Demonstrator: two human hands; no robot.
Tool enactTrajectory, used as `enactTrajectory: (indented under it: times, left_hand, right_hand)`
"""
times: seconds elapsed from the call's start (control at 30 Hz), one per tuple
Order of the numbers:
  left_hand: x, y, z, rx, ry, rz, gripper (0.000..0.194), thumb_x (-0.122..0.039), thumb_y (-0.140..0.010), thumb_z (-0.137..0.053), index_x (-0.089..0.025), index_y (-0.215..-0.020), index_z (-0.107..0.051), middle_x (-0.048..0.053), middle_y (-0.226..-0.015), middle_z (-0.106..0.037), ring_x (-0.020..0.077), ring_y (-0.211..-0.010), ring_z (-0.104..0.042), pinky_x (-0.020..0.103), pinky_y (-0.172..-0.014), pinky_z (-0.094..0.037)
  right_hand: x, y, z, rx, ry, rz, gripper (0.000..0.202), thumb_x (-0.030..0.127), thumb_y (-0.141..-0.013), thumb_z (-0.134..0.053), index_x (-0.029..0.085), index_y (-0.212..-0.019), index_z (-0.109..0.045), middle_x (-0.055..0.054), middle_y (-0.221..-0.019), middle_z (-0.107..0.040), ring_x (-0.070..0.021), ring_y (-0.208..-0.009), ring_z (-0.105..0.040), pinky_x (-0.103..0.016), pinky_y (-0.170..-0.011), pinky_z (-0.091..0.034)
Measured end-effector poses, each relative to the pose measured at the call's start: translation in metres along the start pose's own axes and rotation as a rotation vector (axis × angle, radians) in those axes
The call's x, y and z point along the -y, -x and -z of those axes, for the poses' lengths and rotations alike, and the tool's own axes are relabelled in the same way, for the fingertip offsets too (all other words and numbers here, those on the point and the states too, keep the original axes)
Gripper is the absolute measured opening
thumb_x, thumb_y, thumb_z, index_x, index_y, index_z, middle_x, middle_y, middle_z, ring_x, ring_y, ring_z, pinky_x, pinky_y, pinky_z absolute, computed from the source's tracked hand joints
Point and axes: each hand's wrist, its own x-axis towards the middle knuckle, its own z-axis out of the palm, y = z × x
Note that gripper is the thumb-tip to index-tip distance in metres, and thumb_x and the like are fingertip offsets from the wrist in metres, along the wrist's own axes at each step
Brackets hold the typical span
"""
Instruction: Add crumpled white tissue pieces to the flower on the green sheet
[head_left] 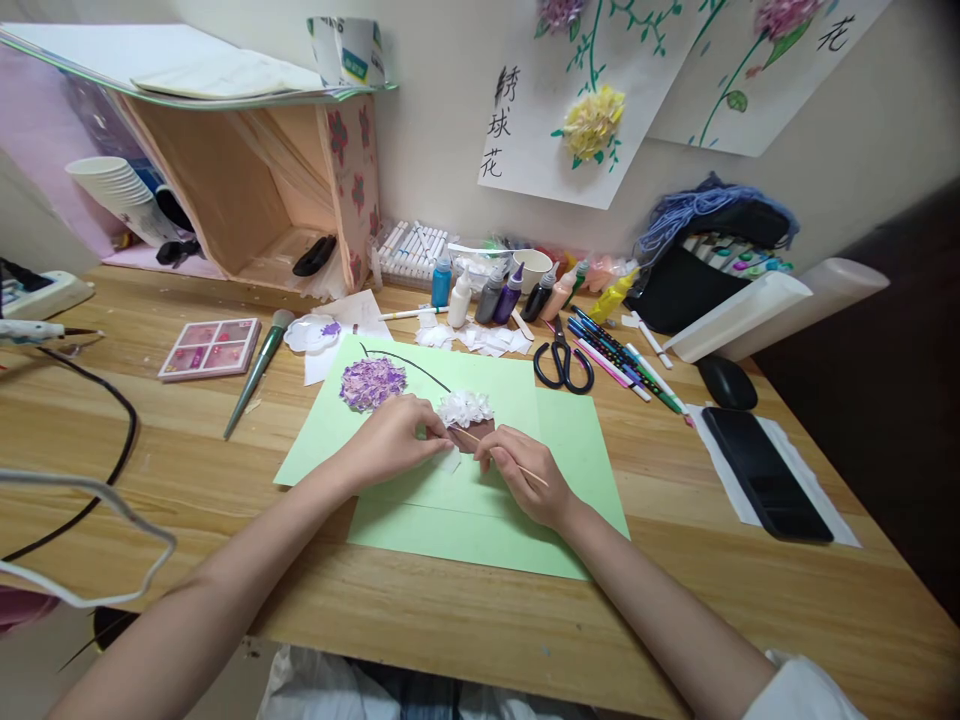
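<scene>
Green paper sheets (570, 480) lie on the wooden table, carrying a purple paper flower (373, 384) joined by a dark curved stem to a brown pot shape (480, 432) topped with crumpled white paper (465, 407). My right hand (525, 470) is closed around a thin wooden stick (531, 476), whose tip reaches over the brown pot. My left hand (401, 438) rests at the pot's left side, fingertips pinched together close to a small white paper scrap (450, 460). Whether the fingers grip that scrap, I cannot make out.
Paint bottles (508, 295) stand along the back, with black scissors (562, 360) and several pens (626, 360) to their right. A phone (765, 475) and mouse (727, 383) lie at right. A brush (260, 372), palette box (210, 349) and glue gun (45, 331) lie at left.
</scene>
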Motion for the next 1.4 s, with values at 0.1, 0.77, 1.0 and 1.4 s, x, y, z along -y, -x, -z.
enactTrajectory:
  times: [0.1, 0.77, 1.0, 1.4]
  left_hand:
    - [0.000, -0.001, -0.005, -0.034, 0.007, 0.005, 0.015, -0.028, -0.078, -0.060, -0.023, -0.072, -0.072, 0.002, -0.077, -0.070, 0.0187, -0.076, -0.058, 0.030, -0.072, -0.040]
    - [0.006, -0.004, -0.014, -0.263, -0.126, 0.050, 0.015, -0.030, -0.080, -0.058, -0.022, -0.074, -0.070, 0.002, -0.074, -0.063, 0.0182, -0.075, -0.054, 0.033, -0.072, -0.038]
    - [0.006, -0.005, -0.017, -0.300, -0.109, 0.031, 0.014, -0.031, -0.080, -0.060, -0.021, -0.074, -0.068, 0.001, -0.073, -0.062, 0.0176, -0.074, -0.053, 0.032, -0.069, -0.036]
    - [0.004, -0.008, -0.018, -0.432, -0.052, 0.163, 0.032, -0.033, -0.093, -0.035, -0.018, -0.076, -0.059, 0.003, -0.077, -0.062, 0.0186, -0.077, -0.053, 0.031, -0.069, -0.038]
  right_hand:
    - [0.001, -0.001, 0.001, 0.012, -0.011, -0.037, 0.029, 0.030, -0.097, -0.029, 0.023, -0.087, -0.056, -0.003, -0.075, -0.058, -0.0176, -0.074, -0.055, -0.030, -0.070, -0.042]
    - [0.003, 0.003, -0.001, -0.028, -0.009, 0.031, 0.035, 0.032, -0.097, -0.025, 0.022, -0.079, -0.054, -0.003, -0.068, -0.057, -0.0174, -0.066, -0.054, -0.031, -0.064, -0.043]
    - [0.004, 0.000, -0.002, -0.040, 0.014, -0.041, 0.032, 0.029, -0.097, -0.027, 0.022, -0.081, -0.053, -0.004, -0.072, -0.057, -0.0178, -0.071, -0.054, -0.031, -0.067, -0.041]
    - [0.012, -0.018, 0.003, -0.079, -0.058, -0.242, 0.042, 0.041, -0.097, -0.026, 0.022, -0.069, -0.051, -0.001, -0.060, -0.057, -0.0151, -0.056, -0.052, -0.028, -0.058, -0.041]
